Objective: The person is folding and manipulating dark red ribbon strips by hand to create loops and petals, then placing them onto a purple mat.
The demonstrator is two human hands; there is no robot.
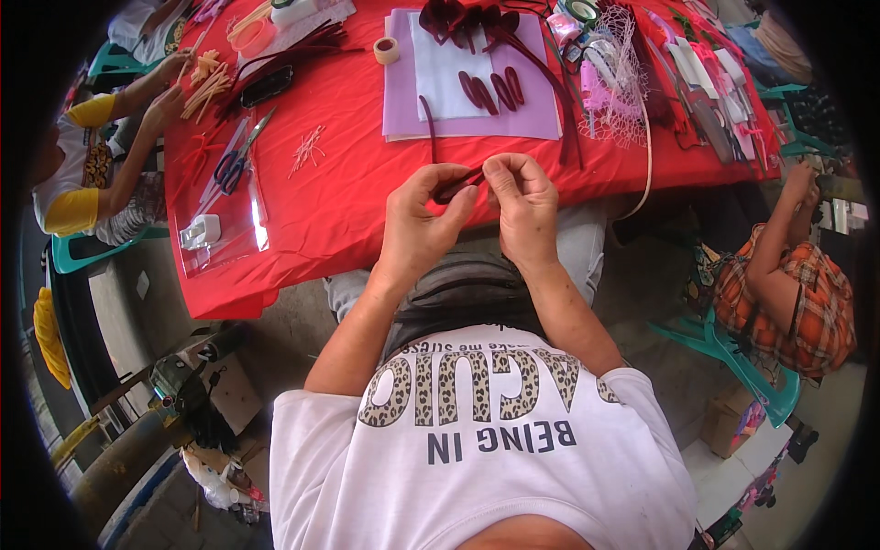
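Observation:
Above the table's near edge, my left hand (423, 220) and my right hand (524, 206) pinch a dark maroon pipe cleaner (458, 188) between thumbs and forefingers. Part of it is hidden by the fingers. A maroon strand (427, 124) rises from beside my left hand over a purple sheet (400, 110); whether it belongs to the held piece I cannot tell. Just beyond my hands, looped maroon pieces (506, 90) lie on pale blue paper (440, 69), which rests on the purple sheet. Farther back are dark maroon petal-like loops (458, 23) and long loose stems (561, 101).
A red cloth (339, 202) covers the table. To the left are scissors (240, 156), a clear plastic sheet (220, 229) and a black phone (268, 84). A tape roll (386, 50) sits behind. Netting (619, 92) and tools crowd the right. People sit at both sides.

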